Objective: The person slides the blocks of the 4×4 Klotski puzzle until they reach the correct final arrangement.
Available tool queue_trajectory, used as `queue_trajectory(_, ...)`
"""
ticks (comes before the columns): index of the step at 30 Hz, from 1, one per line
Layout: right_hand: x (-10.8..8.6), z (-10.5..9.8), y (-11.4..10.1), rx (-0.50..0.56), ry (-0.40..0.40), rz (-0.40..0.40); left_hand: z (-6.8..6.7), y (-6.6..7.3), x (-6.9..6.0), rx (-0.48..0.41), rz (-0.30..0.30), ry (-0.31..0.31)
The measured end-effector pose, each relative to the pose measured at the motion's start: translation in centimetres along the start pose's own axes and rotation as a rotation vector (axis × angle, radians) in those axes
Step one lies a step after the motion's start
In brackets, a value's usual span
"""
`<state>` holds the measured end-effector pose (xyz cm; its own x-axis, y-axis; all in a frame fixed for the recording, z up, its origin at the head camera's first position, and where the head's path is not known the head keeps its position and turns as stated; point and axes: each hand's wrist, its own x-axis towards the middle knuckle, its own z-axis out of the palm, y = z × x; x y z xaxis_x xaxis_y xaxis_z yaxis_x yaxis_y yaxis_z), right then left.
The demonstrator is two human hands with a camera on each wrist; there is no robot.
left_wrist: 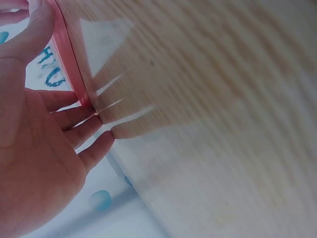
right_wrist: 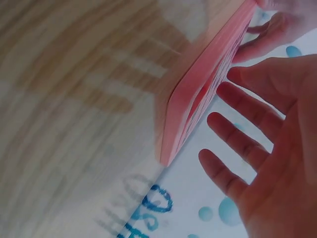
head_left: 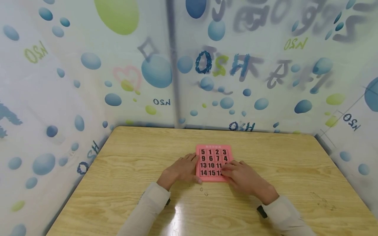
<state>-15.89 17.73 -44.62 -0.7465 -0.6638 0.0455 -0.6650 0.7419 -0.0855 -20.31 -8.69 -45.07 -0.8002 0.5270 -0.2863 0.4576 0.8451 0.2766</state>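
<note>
A pink number sliding puzzle (head_left: 213,179) lies flat on the wooden table, with black numbers on its tiles. The left hand (head_left: 182,168) holds its left side, fingers along the edge and thumb at the near left corner. In the left wrist view, fingertips meet the pink frame (left_wrist: 69,54) and the table. From the right, the right hand (head_left: 246,178) reaches over the lower right tiles, covering some of them. The right wrist view has this hand's fingers (right_wrist: 240,136) spread and fairly straight beside the tile face; fingertip contact is hard to tell there.
The wooden table (head_left: 133,157) reaches back to a pale wall covering (head_left: 260,82) printed with blue and green bubbles and lettering. Similar side panels stand left and right. Small ring marks (head_left: 203,191) show on the table in front of the puzzle.
</note>
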Motion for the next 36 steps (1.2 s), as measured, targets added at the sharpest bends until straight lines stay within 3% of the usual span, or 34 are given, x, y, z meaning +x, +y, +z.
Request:
queue_trajectory(5, 0.5, 0.2, -0.9, 0.012, -0.004, -0.041, 0.0, 0.0, 0.0, 0.002, -0.003, -0.001)
queue_trajectory(10, 0.5, 0.2, -1.2, 0.010, -0.033, -0.026, 0.0, 0.0, -0.1, -0.001, 0.004, -0.001)
queue_trajectory(36, -1.1, -0.1, 0.6, 0.030, -0.044, 0.017, -0.2, -0.1, -0.2, -0.006, 0.020, -0.004)
